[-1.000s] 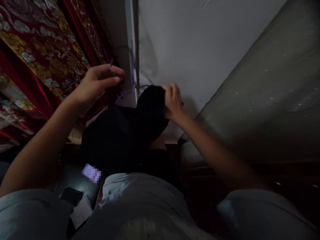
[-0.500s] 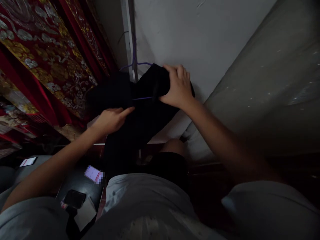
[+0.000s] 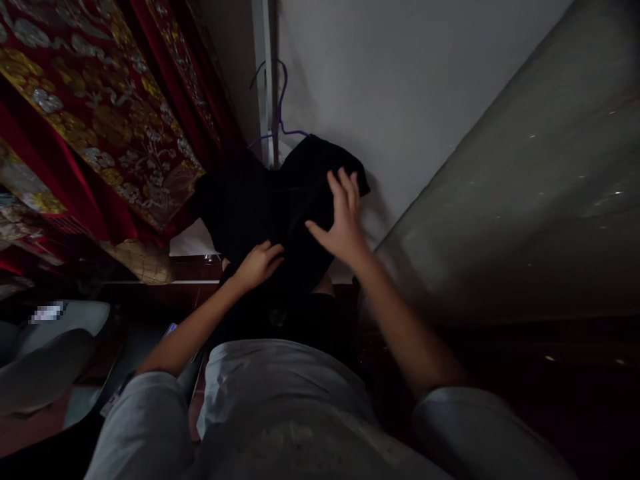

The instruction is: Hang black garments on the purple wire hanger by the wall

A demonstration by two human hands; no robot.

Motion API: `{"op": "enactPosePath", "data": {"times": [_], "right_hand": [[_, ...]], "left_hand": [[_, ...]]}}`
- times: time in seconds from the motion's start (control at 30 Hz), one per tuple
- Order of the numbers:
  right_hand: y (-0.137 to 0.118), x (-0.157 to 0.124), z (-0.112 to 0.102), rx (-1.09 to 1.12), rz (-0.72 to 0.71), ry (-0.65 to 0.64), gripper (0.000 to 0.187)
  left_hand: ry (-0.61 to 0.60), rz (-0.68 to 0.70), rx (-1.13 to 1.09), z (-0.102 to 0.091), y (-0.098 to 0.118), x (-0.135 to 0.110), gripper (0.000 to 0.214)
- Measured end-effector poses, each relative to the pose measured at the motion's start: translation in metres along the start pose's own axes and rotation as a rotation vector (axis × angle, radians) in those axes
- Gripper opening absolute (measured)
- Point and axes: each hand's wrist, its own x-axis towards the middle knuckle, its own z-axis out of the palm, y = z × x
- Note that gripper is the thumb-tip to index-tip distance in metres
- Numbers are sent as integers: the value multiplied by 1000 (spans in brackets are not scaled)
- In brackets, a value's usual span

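Because the bright screen [image 3: 47, 312] on the grey seat [image 3: 95, 315] at far left is pixelated, I can't read any writing on it; a second lit corner [image 3: 171, 329] beside my left forearm is too small to make out. The black garment [image 3: 295, 207] hangs ahead of me on a purple hanger [image 3: 281, 124], in front of the white wall [image 3: 400, 87]. The hanger's neck points away from me, its hook curving leftward across the pale post [image 3: 271, 33]. The garment's shoulders spread left and right, and its long axis runs from the hanger down toward my lap. My left hand [image 3: 257, 265] lies low on its front with fingers bent and close together; I can't tell whether they pinch cloth. My right hand [image 3: 344, 230] is over the right side, fingers wide, thumb well apart; contact is unclear. Left of the garment hangs red embroidered cloth [image 3: 115, 127].
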Motion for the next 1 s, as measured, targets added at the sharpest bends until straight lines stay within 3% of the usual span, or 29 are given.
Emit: {"op": "enactPosePath", "data": {"times": [0.07,0.13,0.23,0.33,0.4,0.53,0.6,0.73,1.0], "right_hand": [[-22,-45,27,226,143,134,63],[-42,-86,53,426,400,219,37],[-65,-121,72,625,542,98,28],[-72,-122,65,683,524,-16,27],[-71,-116,55,684,512,-48,26],[-64,-113,45,594,494,29,19],[-60,-117,44,535,509,96,20],[-58,-123,45,550,578,174,22],[-58,-128,47,608,595,38,28]], "left_hand": [[176,-30,-168,23,4,-11,13],[351,-54,-341,44,12,-20,11],[636,-153,-611,64,32,-30,25],[854,-281,-805,72,51,-36,63],[878,-308,-845,72,60,-38,69],[791,-287,-718,69,66,-38,24],[746,-252,-659,69,70,-38,14],[742,-249,-660,74,79,-37,20],[726,-299,-717,73,75,-40,25]]}}
